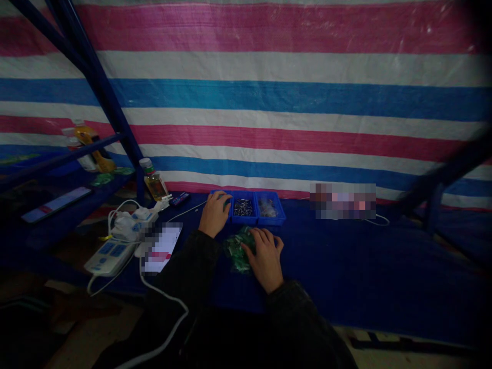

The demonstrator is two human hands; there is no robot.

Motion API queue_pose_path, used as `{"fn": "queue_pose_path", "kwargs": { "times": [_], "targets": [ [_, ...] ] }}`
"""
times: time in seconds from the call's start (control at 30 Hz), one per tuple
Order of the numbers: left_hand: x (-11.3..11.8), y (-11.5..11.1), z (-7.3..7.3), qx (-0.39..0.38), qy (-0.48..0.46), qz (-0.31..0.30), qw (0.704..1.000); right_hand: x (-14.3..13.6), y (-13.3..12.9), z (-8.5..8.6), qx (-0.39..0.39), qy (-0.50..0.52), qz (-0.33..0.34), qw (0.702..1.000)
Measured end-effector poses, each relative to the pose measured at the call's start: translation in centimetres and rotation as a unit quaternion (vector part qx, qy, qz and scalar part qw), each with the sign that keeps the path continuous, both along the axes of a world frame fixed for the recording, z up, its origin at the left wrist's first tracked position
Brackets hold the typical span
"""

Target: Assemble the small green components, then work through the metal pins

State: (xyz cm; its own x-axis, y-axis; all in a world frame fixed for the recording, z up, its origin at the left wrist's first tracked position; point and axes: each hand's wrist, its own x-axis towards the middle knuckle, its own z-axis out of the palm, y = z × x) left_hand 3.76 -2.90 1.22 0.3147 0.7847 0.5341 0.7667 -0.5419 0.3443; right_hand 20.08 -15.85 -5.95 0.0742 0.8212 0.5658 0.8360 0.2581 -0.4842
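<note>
Reaching over the leftmost of the small blue trays, my left hand has its fingers bent and its thumb apart from them. Its fingertips are partly hidden, and something green shows beside them. The middle tray holds many small dark metal pieces, perhaps screws. Small pale pieces, too blurred to name, lie in the right tray. My right hand rests at the right edge of a pile of small clear-and-green plastic packets, thumb and fingers apart, touching the pile.
Left of my arms lie a phone and a white power strip with plugs and trailing cables. A drink bottle stands behind them. Blue metal frame posts rise at the left. A striped sheet hangs behind the blue tabletop.
</note>
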Motion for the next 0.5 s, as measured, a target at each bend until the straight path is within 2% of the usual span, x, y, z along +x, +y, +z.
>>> {"fn": "queue_pose_path", "kwargs": {
  "times": [0.13, 0.33, 0.5],
  "targets": [
    [-0.1, -4.1, -0.2, 0.006, -0.087, -0.056, 0.995, -0.1, 0.7, 0.4, -0.017, -0.006, 0.004, 1.000],
    [-0.2, -8.5, -2.2, -0.025, -0.183, -0.080, 0.980, 0.4, 0.4, 1.2, 0.004, 0.040, 0.012, 0.999],
    [-0.3, -10.1, -3.7, -0.068, -0.243, -0.073, 0.965, 1.1, -0.8, 2.0, 0.021, 0.201, 0.016, 0.979]
  ]
}}
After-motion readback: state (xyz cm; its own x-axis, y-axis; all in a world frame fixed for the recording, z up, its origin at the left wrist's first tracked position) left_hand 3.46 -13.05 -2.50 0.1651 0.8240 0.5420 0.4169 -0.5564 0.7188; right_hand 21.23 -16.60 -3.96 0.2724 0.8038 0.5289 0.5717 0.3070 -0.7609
